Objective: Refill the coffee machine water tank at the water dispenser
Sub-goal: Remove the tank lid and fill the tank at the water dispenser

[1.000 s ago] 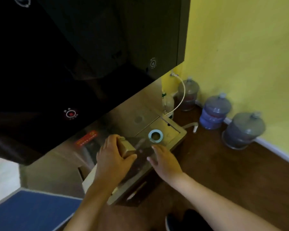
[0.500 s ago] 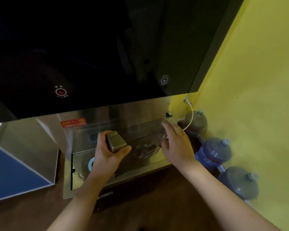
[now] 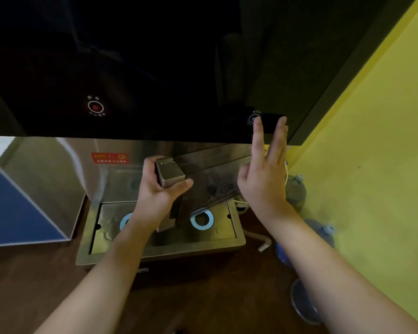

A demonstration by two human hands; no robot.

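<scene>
A clear, smoky water tank [image 3: 212,186] with a metal-grey handle block stands tilted over the steel drip tray [image 3: 162,247] of the water dispenser [image 3: 155,68]. My left hand [image 3: 157,189] is shut on the tank's handle. My right hand [image 3: 266,174] is raised off the tank with fingers spread; its index fingertip reaches the small round button [image 3: 253,118] at the right of the black glossy panel. A red-lit round button [image 3: 95,107] glows at the panel's left. Two blue rings [image 3: 202,219] mark the tray under the outlets.
A yellow wall [image 3: 372,165] runs along the right. Several large water bottles [image 3: 297,189] stand on the dark floor beside the dispenser, with a thin white hose. A blue and white box [image 3: 17,203] sits at the left.
My right hand let go of the tank's right end and rose to the panel's right button. My left hand kept its grip on the handle.
</scene>
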